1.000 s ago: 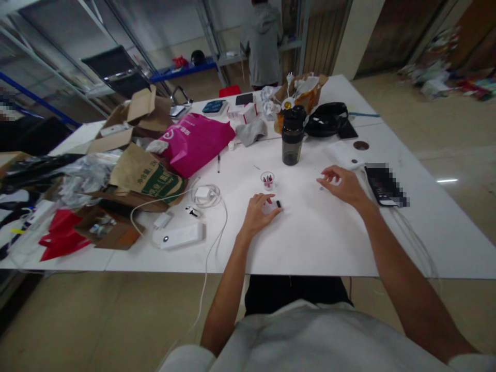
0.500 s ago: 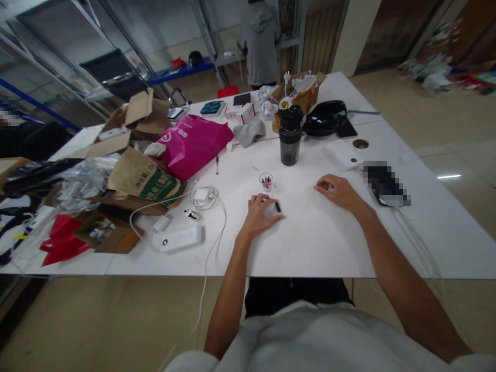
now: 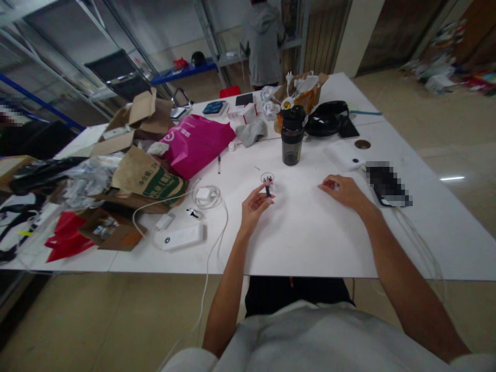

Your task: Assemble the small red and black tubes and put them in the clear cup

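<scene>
My left hand (image 3: 252, 211) is pinching a small black stick-like piece (image 3: 267, 191), lifted off the white table (image 3: 302, 232). Just beyond those fingertips stands a small clear cup (image 3: 273, 185) with several pinkish, dark-tipped bits in it; the black piece partly overlaps it in view. My right hand (image 3: 341, 190) rests on the table to the right, its fingers curled together; whatever may be between them is too small to make out. A dark shaker bottle (image 3: 292, 137) stands upright behind the cup, between the two hands.
On the left lie a white power bank (image 3: 184, 237), a coiled white cable (image 3: 209, 196), a pink bag (image 3: 197, 142) and open cardboard boxes (image 3: 116, 227). A phone (image 3: 387, 183) lies right of my right hand. A person in grey (image 3: 264, 44) stands beyond the table.
My left hand has picked the black piece up from the table and brought it slightly left and forward, close to the cup. My right hand has stayed nearly still.
</scene>
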`<action>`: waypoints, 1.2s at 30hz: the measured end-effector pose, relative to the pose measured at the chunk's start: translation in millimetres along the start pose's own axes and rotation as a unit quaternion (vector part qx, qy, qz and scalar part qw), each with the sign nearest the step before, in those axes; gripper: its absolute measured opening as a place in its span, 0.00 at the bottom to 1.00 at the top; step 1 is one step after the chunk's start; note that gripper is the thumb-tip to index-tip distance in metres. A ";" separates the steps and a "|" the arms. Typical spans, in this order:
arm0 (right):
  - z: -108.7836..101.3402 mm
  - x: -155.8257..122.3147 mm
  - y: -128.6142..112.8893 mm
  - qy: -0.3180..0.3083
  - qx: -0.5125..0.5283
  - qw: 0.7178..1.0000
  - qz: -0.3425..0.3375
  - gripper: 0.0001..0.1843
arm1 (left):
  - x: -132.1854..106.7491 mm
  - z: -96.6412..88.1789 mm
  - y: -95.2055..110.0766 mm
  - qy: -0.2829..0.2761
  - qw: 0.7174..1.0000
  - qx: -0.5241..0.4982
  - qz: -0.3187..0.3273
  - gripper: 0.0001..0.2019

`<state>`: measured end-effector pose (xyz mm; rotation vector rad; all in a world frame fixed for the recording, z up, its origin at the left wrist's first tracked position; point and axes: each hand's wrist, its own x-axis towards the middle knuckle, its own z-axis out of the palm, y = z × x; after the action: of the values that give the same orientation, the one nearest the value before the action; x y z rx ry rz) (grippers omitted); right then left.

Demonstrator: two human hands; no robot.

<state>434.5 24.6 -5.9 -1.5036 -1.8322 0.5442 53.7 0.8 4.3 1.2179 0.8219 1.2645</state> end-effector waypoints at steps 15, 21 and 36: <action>24.7 10.0 -46.5 0.167 0.498 0.839 0.139 0.26 | 3.1 -3.1 5.2 0.067 0.991 -0.098 -0.055 0.26; 28.2 10.2 -44.4 0.154 0.506 0.838 0.135 0.24 | 2.8 -4.3 0.5 0.064 0.995 -0.049 -0.061 0.27; 71.4 -11.1 -82.5 -0.013 0.395 0.917 0.055 0.27 | -4.7 4.8 -0.6 0.008 0.995 0.078 -0.067 0.22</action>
<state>327.5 1.8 1.1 -1.0294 -1.2860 1.1904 57.6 -4.7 4.0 1.2558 1.0130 1.1201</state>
